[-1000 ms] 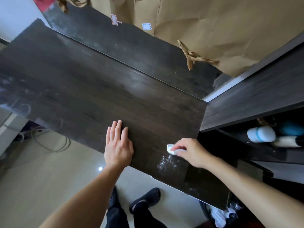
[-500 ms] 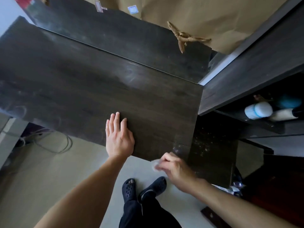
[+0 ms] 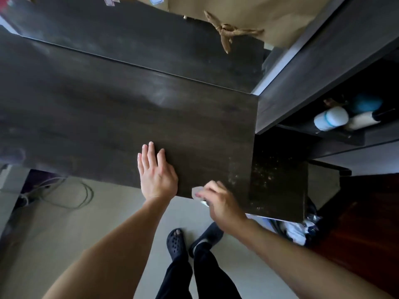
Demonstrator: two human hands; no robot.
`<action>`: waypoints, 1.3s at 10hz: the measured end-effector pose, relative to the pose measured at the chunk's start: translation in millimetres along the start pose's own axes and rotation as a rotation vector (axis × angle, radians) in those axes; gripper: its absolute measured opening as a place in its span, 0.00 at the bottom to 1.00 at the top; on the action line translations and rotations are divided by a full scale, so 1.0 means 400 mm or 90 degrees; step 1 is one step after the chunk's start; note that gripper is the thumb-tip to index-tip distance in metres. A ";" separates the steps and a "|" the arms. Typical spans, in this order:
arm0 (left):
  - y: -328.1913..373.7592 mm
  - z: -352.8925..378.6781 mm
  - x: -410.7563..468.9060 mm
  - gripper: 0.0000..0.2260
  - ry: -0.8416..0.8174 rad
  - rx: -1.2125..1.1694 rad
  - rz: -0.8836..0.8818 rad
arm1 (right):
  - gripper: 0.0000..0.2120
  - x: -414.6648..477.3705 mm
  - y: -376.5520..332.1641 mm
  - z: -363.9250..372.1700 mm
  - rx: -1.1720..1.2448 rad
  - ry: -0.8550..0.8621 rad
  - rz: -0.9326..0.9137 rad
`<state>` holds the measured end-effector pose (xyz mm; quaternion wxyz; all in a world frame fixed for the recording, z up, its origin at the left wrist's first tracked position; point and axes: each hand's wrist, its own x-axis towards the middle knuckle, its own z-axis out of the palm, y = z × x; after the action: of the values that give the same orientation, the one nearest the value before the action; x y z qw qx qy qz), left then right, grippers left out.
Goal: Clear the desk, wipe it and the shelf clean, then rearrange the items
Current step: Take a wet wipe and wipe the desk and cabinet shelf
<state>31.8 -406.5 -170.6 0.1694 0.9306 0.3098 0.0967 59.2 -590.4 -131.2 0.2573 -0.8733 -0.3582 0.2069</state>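
The dark wooden desk (image 3: 129, 117) fills the middle of the view, bare of items. My left hand (image 3: 156, 172) lies flat on it near the front edge, fingers together and pointing away from me. My right hand (image 3: 218, 199) is at the front edge, closed around a small white wipe (image 3: 197, 192) that pokes out past the fingers. Pale dust specks (image 3: 234, 178) lie on the desk just right of that hand. A dark shelf unit (image 3: 323, 67) stands to the right of the desk.
A white bottle with a blue band (image 3: 331, 120) and other containers lie on the shelf. Brown paper bags (image 3: 248, 14) lean behind the desk. Cables (image 3: 64, 193) lie on the floor at left. A lower dusty surface (image 3: 278, 182) adjoins the desk; a bag of rubbish (image 3: 302, 229) sits below it.
My right hand with the wipe swept from the dusty patch on the desk back toward me to the front edge. The left hand stayed flat on the desk. The view tilted down.
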 end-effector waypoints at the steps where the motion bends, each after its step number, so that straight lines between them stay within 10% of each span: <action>1: 0.004 -0.005 0.000 0.20 -0.002 -0.008 -0.002 | 0.15 -0.060 -0.011 -0.041 0.070 -0.264 0.047; 2: 0.001 -0.003 -0.001 0.20 0.001 0.001 0.001 | 0.05 0.027 0.038 -0.131 0.181 -0.238 0.145; 3: 0.000 0.001 0.000 0.19 -0.002 0.008 0.002 | 0.09 0.197 0.148 -0.228 0.001 0.086 0.197; 5: -0.002 0.006 0.000 0.19 0.016 0.017 0.013 | 0.18 0.264 0.212 -0.200 -0.153 0.230 0.203; 7: 0.003 -0.003 0.001 0.20 -0.009 0.018 0.004 | 0.17 -0.043 0.092 -0.099 0.000 0.019 0.084; 8: 0.006 -0.004 0.001 0.20 -0.011 0.021 -0.002 | 0.11 -0.039 0.070 -0.150 0.028 -0.256 0.150; 9: 0.007 -0.005 0.001 0.21 -0.003 0.019 -0.002 | 0.06 0.100 0.103 -0.225 0.073 -0.309 0.196; 11: -0.002 0.006 0.000 0.19 0.006 0.024 0.010 | 0.13 0.192 0.231 -0.215 -0.177 0.182 0.189; 13: 0.002 0.005 0.002 0.19 -0.009 0.023 0.004 | 0.15 -0.139 0.150 -0.090 -0.022 0.077 0.126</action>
<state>33.3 -407.1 -172.1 0.1546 0.9352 0.3071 0.0849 73.3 -678.7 -129.2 0.2415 -0.9196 -0.2576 0.1722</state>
